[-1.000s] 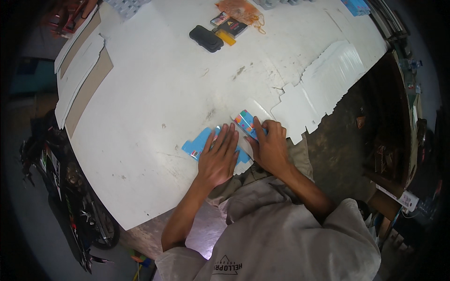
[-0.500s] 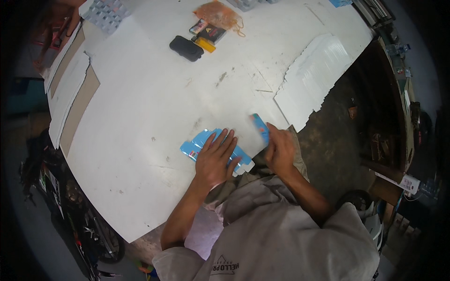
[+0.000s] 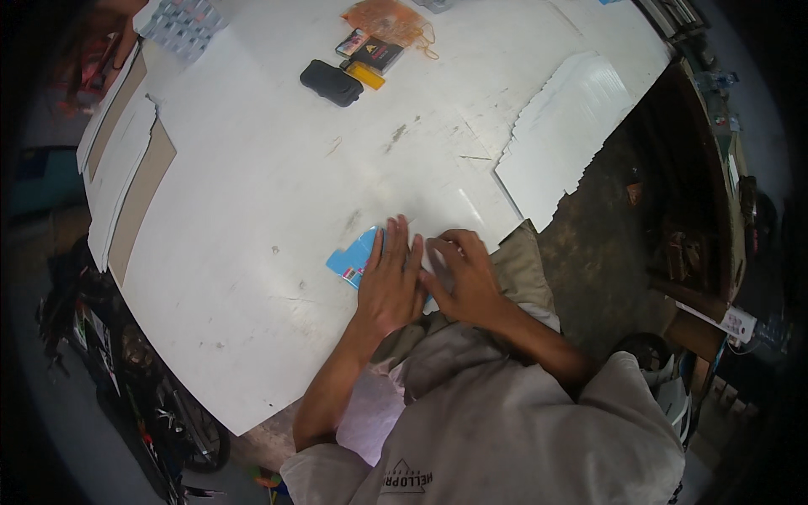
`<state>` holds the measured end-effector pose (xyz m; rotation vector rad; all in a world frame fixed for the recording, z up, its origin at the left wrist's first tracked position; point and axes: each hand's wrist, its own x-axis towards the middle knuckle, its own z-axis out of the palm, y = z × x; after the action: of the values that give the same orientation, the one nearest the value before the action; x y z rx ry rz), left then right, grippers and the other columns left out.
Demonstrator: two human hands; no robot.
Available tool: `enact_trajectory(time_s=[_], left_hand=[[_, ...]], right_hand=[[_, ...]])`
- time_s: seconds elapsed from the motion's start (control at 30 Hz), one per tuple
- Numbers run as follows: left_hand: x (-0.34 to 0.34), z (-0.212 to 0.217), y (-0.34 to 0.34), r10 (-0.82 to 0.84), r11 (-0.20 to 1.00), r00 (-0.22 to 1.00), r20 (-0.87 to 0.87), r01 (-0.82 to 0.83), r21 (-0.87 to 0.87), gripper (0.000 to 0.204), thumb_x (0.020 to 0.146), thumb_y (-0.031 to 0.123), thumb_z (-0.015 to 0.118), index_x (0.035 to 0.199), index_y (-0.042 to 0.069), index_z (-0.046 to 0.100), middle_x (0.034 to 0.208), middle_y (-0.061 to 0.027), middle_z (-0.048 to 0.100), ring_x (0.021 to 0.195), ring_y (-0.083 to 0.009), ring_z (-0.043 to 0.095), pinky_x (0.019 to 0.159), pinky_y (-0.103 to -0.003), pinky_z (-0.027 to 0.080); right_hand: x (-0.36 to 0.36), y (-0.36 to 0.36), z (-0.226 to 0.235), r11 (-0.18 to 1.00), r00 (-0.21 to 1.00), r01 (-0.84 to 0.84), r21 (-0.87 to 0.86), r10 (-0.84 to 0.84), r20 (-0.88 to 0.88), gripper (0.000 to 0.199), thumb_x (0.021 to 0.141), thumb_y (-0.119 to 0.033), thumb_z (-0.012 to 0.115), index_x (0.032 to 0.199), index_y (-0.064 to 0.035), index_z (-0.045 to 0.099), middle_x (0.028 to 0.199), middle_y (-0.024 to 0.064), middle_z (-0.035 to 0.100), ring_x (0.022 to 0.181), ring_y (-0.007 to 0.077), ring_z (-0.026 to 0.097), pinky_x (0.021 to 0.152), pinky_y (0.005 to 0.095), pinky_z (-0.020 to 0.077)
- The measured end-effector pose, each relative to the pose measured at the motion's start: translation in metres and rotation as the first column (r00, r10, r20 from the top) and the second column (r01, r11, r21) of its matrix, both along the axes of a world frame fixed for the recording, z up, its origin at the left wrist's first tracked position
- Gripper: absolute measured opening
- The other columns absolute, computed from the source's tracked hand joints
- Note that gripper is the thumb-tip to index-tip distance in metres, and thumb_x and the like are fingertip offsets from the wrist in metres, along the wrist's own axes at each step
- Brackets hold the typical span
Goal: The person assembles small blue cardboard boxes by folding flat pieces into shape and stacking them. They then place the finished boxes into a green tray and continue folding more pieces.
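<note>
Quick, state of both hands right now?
Left hand: open, laid flat over the blue printed card.
Right hand: fingers bent, close beside the left; whether its grip holds anything cannot be told.

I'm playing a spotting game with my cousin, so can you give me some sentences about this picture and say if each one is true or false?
1. The left hand is on top of the blue card. True.

2. The right hand is holding the black case. False: the right hand is beside the left hand, and the case lies on the table, away from both hands.

3. The orange bag is farther from the person than the black case. True.

4. The yellow object is on the floor. False: it lies on the table, next to the black case.

5. The tabletop is green. False: it is white, with some dark marks.
</note>
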<state>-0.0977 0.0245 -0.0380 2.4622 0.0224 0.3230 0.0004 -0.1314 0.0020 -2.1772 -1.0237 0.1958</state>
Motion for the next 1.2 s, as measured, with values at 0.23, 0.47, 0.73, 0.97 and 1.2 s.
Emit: enact_trajectory(time_s=[0.23, 0.47, 0.73, 0.97, 1.2], left_hand=[[0.009, 0.016, 0.012, -0.064, 0.966, 0.986, -0.152, 0.099, 0.238, 0.080, 0.096, 0.042, 0.068, 0.155, -0.006, 0.042, 0.164, -0.0272, 0.038, 0.156, -0.0466, 0.027, 0.126, -0.063, 0.019], [0.013, 0.012, 0.008, -0.070, 0.984, 0.973, -0.218, 0.103, 0.146, 0.070, 0.103, 0.037, 0.059, 0.158, -0.002, 0.040, 0.166, -0.0243, 0.036, 0.156, -0.0460, 0.028, 0.125, -0.064, 0.020], [0.026, 0.017, -0.014, 0.003, 0.926, 0.943, -0.332, 0.123, 0.358, 0.070, 0.101, 0.039, 0.059, 0.156, 0.000, 0.043, 0.167, -0.0219, 0.035, 0.157, -0.0390, 0.028, 0.126, -0.063, 0.020], [0.037, 0.024, -0.005, -0.192, 0.975, 0.964, -0.182, 0.209, 0.079, 0.069, 0.098, 0.037, 0.062, 0.153, -0.001, 0.047, 0.165, -0.0192, 0.040, 0.155, -0.0361, 0.036, 0.127, -0.057, 0.023], [0.028, 0.002, -0.007, -0.164, 0.978, 0.977, -0.133, 0.179, 0.109, 0.059, 0.102, 0.032, 0.058, 0.152, 0.001, 0.051, 0.160, -0.0195, 0.048, 0.152, -0.0356, 0.041, 0.125, -0.051, 0.030]], right_hand=[[0.025, -0.023, -0.013, 0.995, 1.000, 0.010, 0.096, -0.009, -0.011, 0.042, 0.087, 0.001, 0.070, 0.129, 0.0002, 0.064, 0.109, 0.0216, 0.066, 0.099, 0.0400, 0.062, 0.088, 0.0474, 0.0505], [0.039, -0.020, -0.018, 0.980, 0.979, 0.193, 0.056, -0.188, -0.079, 0.032, 0.091, 0.000, 0.068, 0.123, 0.0024, 0.067, 0.108, 0.0241, 0.067, 0.096, 0.0413, 0.064, 0.085, 0.0495, 0.0518], [0.028, -0.015, -0.006, 0.988, 0.945, 0.154, 0.017, -0.143, -0.293, 0.037, 0.092, -0.007, 0.070, 0.127, 0.0055, 0.064, 0.117, 0.0266, 0.065, 0.107, 0.0409, 0.063, 0.090, 0.0558, 0.0479], [0.062, -0.032, 0.003, 0.912, 0.821, 0.405, -0.055, -0.337, 0.460, 0.033, 0.094, -0.002, 0.065, 0.127, 0.0019, 0.066, 0.109, 0.0206, 0.071, 0.102, 0.0366, 0.068, 0.087, 0.0475, 0.0517], [0.043, -0.028, -0.015, 0.975, 0.969, 0.219, -0.036, -0.214, 0.121, 0.039, 0.093, -0.008, 0.071, 0.132, -0.0012, 0.067, 0.111, 0.0198, 0.064, 0.099, 0.0346, 0.061, 0.089, 0.0489, 0.0433]])
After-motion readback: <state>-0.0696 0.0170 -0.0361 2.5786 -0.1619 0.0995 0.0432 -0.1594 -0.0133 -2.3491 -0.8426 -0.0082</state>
